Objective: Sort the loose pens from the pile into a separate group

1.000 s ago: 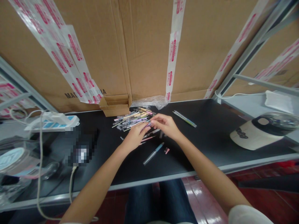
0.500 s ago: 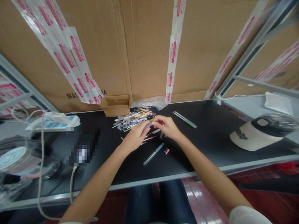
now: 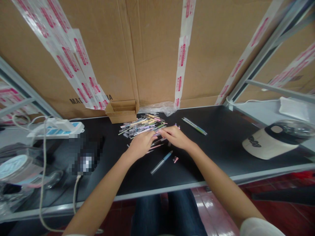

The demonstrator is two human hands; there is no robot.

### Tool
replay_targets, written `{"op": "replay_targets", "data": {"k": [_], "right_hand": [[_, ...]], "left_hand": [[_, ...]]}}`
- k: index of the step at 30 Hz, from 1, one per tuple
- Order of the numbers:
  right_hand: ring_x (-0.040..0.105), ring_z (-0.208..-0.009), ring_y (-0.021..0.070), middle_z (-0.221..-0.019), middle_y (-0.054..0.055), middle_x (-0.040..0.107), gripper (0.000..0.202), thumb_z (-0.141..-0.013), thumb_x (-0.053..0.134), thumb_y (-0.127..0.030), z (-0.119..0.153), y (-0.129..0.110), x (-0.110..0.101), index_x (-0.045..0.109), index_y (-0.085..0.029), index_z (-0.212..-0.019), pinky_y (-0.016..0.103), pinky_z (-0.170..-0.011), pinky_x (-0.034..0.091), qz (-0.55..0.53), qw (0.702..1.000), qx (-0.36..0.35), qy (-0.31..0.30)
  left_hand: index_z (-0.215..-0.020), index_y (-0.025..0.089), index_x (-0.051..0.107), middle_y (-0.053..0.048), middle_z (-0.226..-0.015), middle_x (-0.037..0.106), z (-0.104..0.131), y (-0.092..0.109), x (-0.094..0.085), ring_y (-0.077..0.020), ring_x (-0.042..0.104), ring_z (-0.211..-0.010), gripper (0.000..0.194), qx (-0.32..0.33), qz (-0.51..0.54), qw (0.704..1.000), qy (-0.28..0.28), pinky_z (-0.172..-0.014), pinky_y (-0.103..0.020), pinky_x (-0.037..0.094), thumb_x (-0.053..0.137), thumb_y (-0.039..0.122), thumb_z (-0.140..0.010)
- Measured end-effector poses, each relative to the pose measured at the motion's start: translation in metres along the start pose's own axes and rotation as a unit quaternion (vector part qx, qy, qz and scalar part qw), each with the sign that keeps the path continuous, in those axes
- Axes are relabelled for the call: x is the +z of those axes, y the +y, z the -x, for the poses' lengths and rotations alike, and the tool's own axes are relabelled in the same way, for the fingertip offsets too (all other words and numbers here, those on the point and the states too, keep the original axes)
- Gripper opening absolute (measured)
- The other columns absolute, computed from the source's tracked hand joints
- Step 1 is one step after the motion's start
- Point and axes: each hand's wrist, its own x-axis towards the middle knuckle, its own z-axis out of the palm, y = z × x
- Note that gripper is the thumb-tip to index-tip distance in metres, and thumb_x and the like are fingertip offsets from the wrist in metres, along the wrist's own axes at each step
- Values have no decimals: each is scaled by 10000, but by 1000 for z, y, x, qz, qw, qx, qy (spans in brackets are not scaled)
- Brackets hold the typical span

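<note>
My left hand [image 3: 142, 143] and my right hand [image 3: 176, 137] meet just in front of a heap of pen parts [image 3: 140, 126]. Between their closed fingertips is a thin purple pen [image 3: 157, 133], mostly covered by the fingers. Small purple tips show just beyond my right hand; I cannot tell whether they belong to the same pen. Nearer to me lies a clear pen with a blue grip [image 3: 161, 163], beside a small pink and black piece [image 3: 175, 159]. Several thin refills [image 3: 156, 147] lie partly under the hands.
Clear pens [image 3: 194, 126] lie together at the right of the heap. A small open cardboard box [image 3: 123, 116] and crumpled plastic [image 3: 159, 107] are behind it. A power strip [image 3: 57, 128] with cables is on the left, and a cream-and-black appliance [image 3: 273, 139] on the right.
My fingers have shifted around the purple pen, and my right hand has turned slightly, its fingers curling closer to the left. Purple tips now show beyond it. The pens on the table stay put.
</note>
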Motion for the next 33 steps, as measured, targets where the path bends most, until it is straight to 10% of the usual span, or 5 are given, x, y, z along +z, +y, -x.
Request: {"op": "replay_targets", "data": {"k": [24, 33], "right_hand": [[491, -656, 129, -747, 39, 578, 323, -897, 446, -433, -1, -9, -7, 566, -151, -795, 236, -625, 374, -17, 999, -37, -9], [330, -491, 83, -507, -41, 340, 503, -895, 374, -520, 0, -3, 5, 389, -172, -533, 229, -497, 271, -123, 991, 37, -30]], "left_hand": [[-973, 161, 611, -74, -933, 685, 1, 7, 0, -195, 642, -859, 315, 31, -108, 993, 41, -763, -313, 494, 329, 298, -948], [-1134, 182, 512, -75, -1050, 663, 5, 3, 4, -208, 635, -942, 279, 71, -119, 988, 66, -789, -311, 491, 404, 332, -925]]}}
